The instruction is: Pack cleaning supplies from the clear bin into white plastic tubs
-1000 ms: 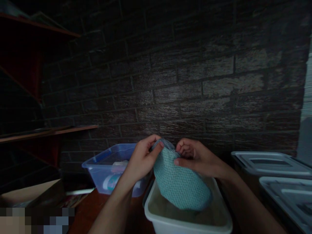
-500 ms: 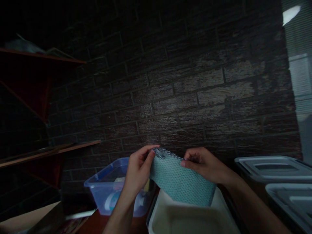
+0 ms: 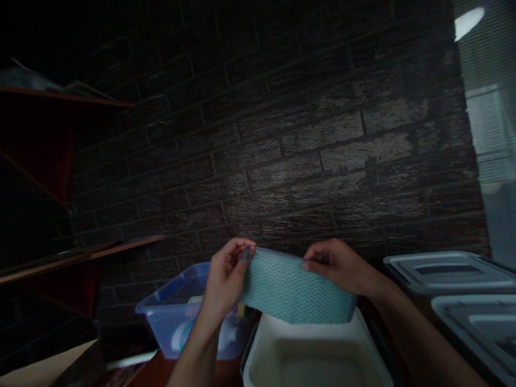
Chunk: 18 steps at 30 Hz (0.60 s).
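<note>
A teal textured cloth (image 3: 296, 293) with a dark checked edge hangs between my two hands. My left hand (image 3: 228, 274) pinches its upper left corner between thumb and fingers. Along the top edge, farther right, my right hand (image 3: 336, 266) grips it the same way. The cloth's lower edge hangs over the far end of a cream-coloured open tub (image 3: 266, 344), whose near end is cut off by the frame. Whether the cloth touches the tub's rim I cannot tell.
Left of the tub stands a blue translucent bin (image 3: 161, 322) with bottles inside. Grey-lidded boxes (image 3: 447, 273) are at the right. Wooden shelves (image 3: 133, 244) jut out on the left, above a cardboard box (image 3: 60, 365). A dark brick wall (image 3: 282, 161) rises behind.
The cloth's top edge has been drawn straighter and its face lies flatter. My left hand has shifted slightly left, and the cloth's lower edge has risen a little. The view has shifted slightly.
</note>
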Tool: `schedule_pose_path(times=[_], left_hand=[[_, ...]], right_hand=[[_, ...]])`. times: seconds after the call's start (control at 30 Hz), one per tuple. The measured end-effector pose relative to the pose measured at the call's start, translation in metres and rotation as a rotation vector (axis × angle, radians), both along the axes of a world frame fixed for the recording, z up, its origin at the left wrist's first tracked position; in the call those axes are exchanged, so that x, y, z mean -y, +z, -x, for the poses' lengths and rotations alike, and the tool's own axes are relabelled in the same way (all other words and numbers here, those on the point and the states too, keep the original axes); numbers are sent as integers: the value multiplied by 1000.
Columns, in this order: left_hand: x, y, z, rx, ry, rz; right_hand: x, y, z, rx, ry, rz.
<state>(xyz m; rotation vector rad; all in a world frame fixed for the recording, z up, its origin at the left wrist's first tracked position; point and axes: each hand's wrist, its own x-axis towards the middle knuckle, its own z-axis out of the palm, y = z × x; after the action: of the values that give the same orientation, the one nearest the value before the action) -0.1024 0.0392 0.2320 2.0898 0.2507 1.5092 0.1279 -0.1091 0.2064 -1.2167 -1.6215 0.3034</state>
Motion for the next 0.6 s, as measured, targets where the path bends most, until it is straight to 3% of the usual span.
schedule_pose_path(times=[0.23, 0.47, 0.6], left_hand=[[-19, 2, 9, 163, 21, 102], [-38, 7, 20, 368, 80, 188], [-42, 7, 17, 394, 80, 219]], right_hand=[[4, -1, -4, -65, 64, 101], [1, 4, -3, -302, 170, -50], [-6, 0, -4, -575, 105, -175]])
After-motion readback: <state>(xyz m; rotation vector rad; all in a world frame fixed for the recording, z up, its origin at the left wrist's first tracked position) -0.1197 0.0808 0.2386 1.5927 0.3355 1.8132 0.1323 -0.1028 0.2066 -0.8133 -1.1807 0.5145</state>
